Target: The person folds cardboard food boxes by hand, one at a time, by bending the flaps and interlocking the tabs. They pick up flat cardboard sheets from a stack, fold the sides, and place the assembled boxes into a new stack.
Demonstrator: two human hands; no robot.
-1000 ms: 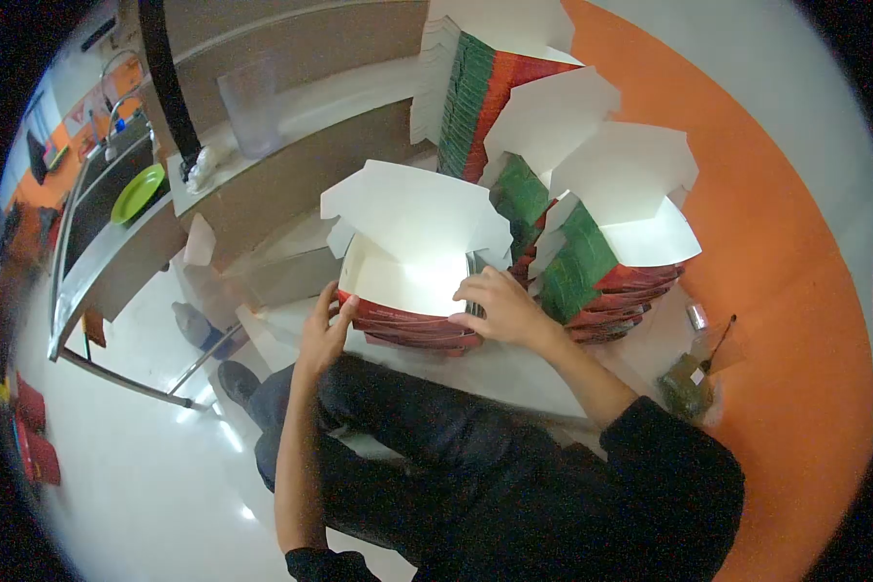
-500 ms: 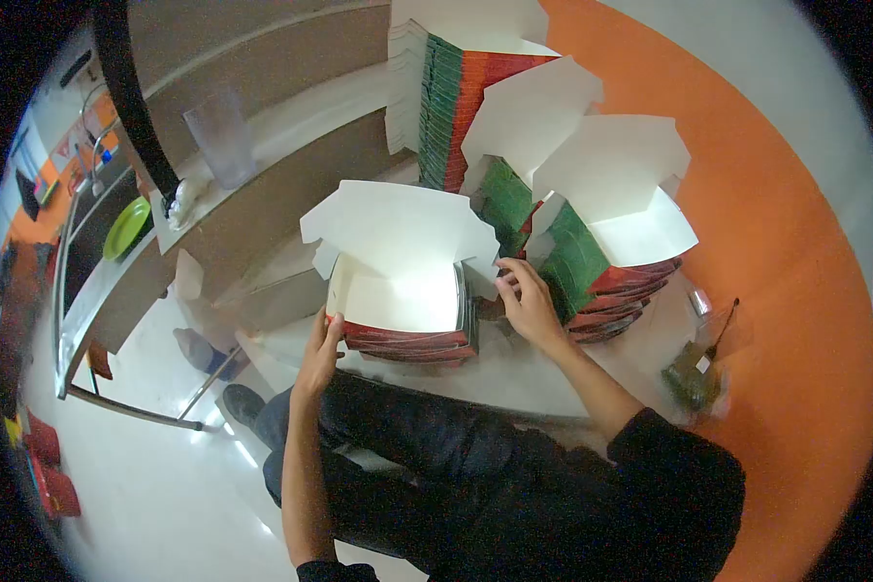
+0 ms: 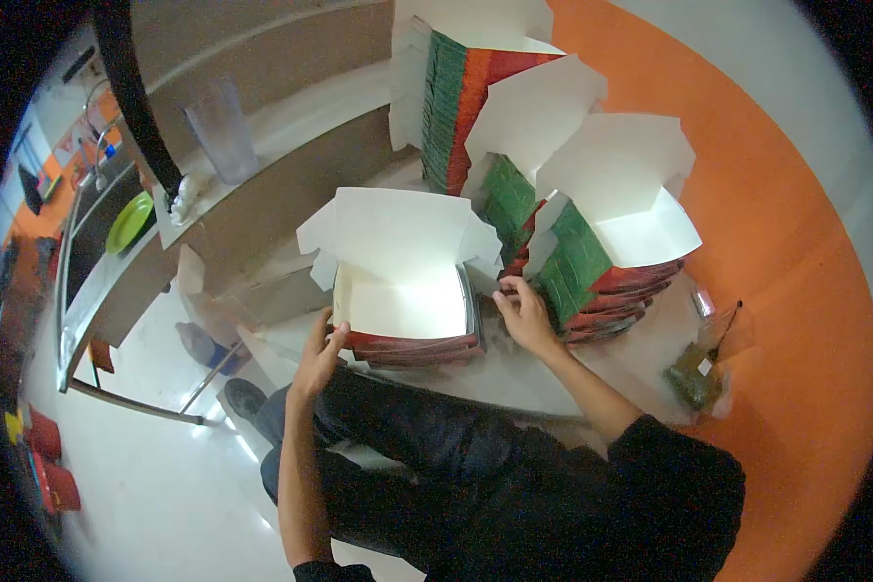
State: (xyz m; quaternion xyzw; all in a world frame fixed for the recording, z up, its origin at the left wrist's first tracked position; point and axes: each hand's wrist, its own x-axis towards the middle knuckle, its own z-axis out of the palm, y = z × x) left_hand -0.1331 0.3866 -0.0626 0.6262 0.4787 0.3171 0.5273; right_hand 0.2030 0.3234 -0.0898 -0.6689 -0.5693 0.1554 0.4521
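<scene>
A short stack of nested red cartons (image 3: 412, 349), white inside with the top lid flaps raised, stands in front of my knees. My left hand (image 3: 320, 357) is at the stack's near left corner, its thumb and fingers apart around the edge. To the right of the stack is my right hand (image 3: 526, 312), fingers spread and partly curled, with nothing seen in it. It lies between this stack and a second stack of green and red cartons (image 3: 577, 257), whose top carton is also open.
A taller carton stack (image 3: 446, 116) rises at the back, with another stack (image 3: 512, 199) before it. A clear plastic cup (image 3: 221, 134) stands on the ledge, near a green plate (image 3: 129, 223). A dark green packet (image 3: 694, 376) lies at right.
My right hand has left the front stack's right edge and moved to the right of it, fingers opening. My left hand stays at the left corner. The view has shifted slightly.
</scene>
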